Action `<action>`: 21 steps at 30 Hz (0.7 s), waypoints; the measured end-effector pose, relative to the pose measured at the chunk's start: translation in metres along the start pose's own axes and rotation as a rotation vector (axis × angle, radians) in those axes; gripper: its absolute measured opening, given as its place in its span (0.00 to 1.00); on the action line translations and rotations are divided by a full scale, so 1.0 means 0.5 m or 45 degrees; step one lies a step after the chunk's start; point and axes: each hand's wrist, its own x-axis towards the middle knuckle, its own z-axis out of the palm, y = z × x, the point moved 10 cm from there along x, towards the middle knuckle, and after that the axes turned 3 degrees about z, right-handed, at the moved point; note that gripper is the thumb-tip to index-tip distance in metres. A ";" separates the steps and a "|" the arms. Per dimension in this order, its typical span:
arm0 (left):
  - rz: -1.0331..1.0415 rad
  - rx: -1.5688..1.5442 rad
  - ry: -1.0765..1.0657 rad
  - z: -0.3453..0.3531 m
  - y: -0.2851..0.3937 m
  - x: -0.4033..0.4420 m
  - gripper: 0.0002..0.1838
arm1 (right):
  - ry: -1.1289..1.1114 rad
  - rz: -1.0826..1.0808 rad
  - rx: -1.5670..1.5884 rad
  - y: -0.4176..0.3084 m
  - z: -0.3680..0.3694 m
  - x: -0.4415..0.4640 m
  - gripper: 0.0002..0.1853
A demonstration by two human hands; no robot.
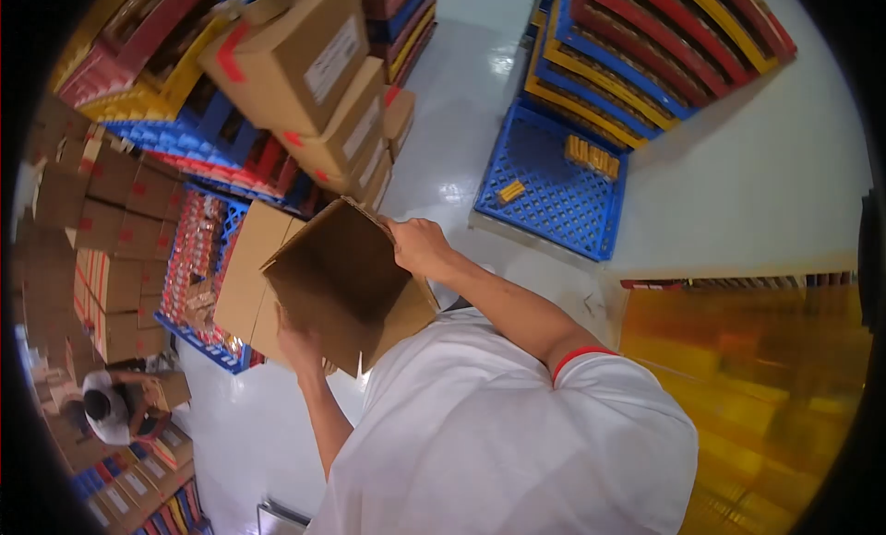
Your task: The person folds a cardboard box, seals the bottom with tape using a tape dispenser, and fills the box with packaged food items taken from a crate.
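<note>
An opened cardboard box (340,281) is held up against my white shirt, its dark inside facing the camera. My right hand (420,246) grips its upper right edge, fingers wrapped over the cardboard. On the lower left side, my left hand (300,346) holds the box wall; it is slightly blurred and some of its fingers are hidden. A flat, plain cardboard flap (247,269) extends to the left of the opening; I cannot tell whether it belongs to the same box.
Labelled, taped cartons (314,60) are stacked ahead, with a tape roll (266,2) on top. A blue crate (544,180) with small yellow packs stands right, below stacked crates (637,55). A blue crate of red packs (198,244) is left. A co-worker (115,406) handles a carton lower left.
</note>
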 end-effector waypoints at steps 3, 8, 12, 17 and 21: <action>0.096 0.121 0.045 0.063 0.080 0.029 0.27 | 0.035 0.123 0.074 0.127 -0.066 -0.024 0.36; 0.150 0.138 -0.049 0.257 0.184 0.074 0.28 | 0.246 0.239 0.162 0.387 -0.186 -0.089 0.36; 0.142 -0.023 -0.280 0.461 0.322 0.071 0.27 | 0.358 0.329 0.265 0.585 -0.284 -0.125 0.35; 0.136 -0.079 -0.364 0.645 0.490 0.065 0.23 | 0.305 0.422 0.259 0.742 -0.382 -0.162 0.32; 0.322 -0.188 -0.438 0.729 0.585 0.120 0.24 | 0.308 0.531 0.257 0.902 -0.425 -0.190 0.32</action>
